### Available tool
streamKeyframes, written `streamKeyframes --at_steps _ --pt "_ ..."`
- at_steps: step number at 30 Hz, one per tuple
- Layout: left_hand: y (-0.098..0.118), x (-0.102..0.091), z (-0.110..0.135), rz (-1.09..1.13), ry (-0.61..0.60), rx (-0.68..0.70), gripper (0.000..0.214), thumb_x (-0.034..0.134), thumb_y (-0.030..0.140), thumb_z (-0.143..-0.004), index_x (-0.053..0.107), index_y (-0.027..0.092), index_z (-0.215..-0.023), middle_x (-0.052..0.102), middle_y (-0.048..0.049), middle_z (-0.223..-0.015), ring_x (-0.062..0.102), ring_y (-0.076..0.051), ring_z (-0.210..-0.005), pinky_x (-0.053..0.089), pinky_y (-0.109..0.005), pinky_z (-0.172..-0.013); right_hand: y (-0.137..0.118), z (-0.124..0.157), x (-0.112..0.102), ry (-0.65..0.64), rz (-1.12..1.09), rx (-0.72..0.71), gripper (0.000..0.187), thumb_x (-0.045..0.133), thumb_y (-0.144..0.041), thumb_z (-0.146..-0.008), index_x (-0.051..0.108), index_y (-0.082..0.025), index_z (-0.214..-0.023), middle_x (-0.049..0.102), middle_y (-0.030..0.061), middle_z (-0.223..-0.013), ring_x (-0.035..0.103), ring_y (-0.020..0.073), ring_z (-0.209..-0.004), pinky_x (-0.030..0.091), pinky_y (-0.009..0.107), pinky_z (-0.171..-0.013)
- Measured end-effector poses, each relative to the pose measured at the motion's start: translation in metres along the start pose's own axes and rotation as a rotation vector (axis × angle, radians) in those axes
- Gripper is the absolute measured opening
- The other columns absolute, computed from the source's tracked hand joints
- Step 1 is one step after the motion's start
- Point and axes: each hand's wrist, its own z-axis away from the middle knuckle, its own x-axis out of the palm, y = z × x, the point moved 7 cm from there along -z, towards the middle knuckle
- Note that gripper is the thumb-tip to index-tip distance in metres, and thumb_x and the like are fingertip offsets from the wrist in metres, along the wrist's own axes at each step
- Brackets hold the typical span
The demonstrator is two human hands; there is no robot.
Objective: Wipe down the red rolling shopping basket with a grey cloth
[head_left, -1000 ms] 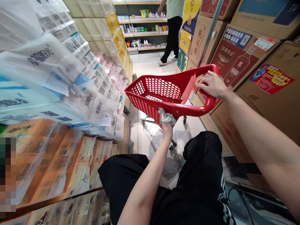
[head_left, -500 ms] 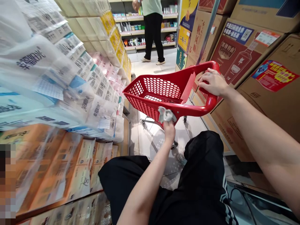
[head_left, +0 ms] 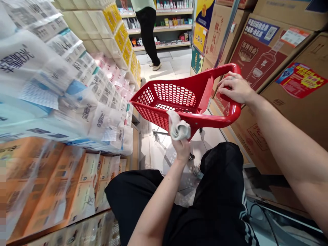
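A small red shopping cart [head_left: 176, 99] stands in the aisle in front of me, its mesh basket holding nothing I can see. My right hand [head_left: 234, 89] is wrapped round the right end of the cart's red handle bar. My left hand [head_left: 181, 147] is closed on a crumpled grey-white cloth [head_left: 177, 127], held against the near rim of the cart just left of the handle's middle. My knees in black trousers fill the bottom of the view.
Wrapped packs of tissue and paper rolls [head_left: 64, 92] are stacked on shelves close on the left. Big cardboard cartons [head_left: 287, 68] are piled on the right. Another person [head_left: 147, 24] stands by far shelves down the tiled aisle [head_left: 166, 65].
My left hand has drawn the cloth a little toward me and left along the cart's rim. The person at the far shelves has walked leftward. My right hand stays on the handle.
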Motion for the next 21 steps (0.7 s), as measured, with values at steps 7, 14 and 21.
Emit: streamKeyframes --at_steps 7,14,21 --pt "0.023 0.031 -0.079 -0.228 -0.738 0.415 0.048 0.031 0.039 -0.095 0.04 0.022 -0.139 0.051 -0.0068 -0.136 0.044 -0.022 -0.128 0.025 -0.04 -0.114 -0.002 0.0 -0.004 0.046 0.008 -0.029 0.034 0.041 -0.043 -0.086 0.07 -0.026 -0.089 0.065 0.0008 -0.116 0.044 0.0279 -0.125 0.016 0.053 -0.113" --pt "0.008 0.034 -0.093 -0.425 -0.962 0.527 0.047 0.042 0.034 -0.091 0.044 0.021 -0.136 0.049 -0.0081 -0.137 0.047 -0.023 -0.123 0.036 -0.036 -0.104 0.003 -0.002 -0.001 -0.013 0.008 0.053 0.031 0.042 -0.041 -0.084 0.069 -0.029 -0.093 0.062 -0.0011 -0.121 0.044 0.0277 -0.124 0.019 0.056 -0.111" --pt "0.008 0.051 -0.085 -0.507 -0.903 0.581 0.04 0.04 0.029 -0.09 0.051 0.017 -0.126 0.058 -0.0098 -0.121 0.053 -0.024 -0.111 0.036 -0.039 -0.1 0.011 -0.001 -0.003 -0.048 0.037 0.027 0.036 0.039 -0.039 -0.085 0.067 -0.03 -0.106 0.062 -0.0004 -0.121 0.046 0.0277 -0.123 0.016 0.056 -0.114"
